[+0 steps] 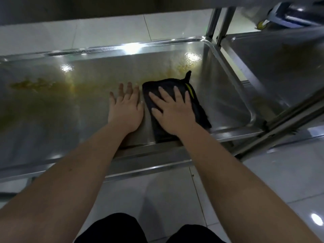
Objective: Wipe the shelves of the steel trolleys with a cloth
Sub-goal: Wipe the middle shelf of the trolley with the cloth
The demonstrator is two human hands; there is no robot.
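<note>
The cloth (177, 109), black with a yellow stripe near its right edge and a small loop at its far corner, lay folded flat on the steel shelf (87, 106) of the trolley, toward the shelf's right half and reaching its near rim. In the head view, the right hand (172, 111) pressed down on the cloth with its palm flat and fingers straight and spread apart. The left hand (125, 106) lay flat on the bare steel just beside the cloth's left edge, fingers straight and slightly apart, holding nothing. Yellowish-brown smears (33, 85) ran across the far part of the shelf, from the left side toward the far right corner. A second steel shelf (280, 67) stood to the right, beyond the upright posts (220, 25). Pale floor tiles (280, 181) showed below, and dark-clad knees (112, 228) sat at the bottom edge.
</note>
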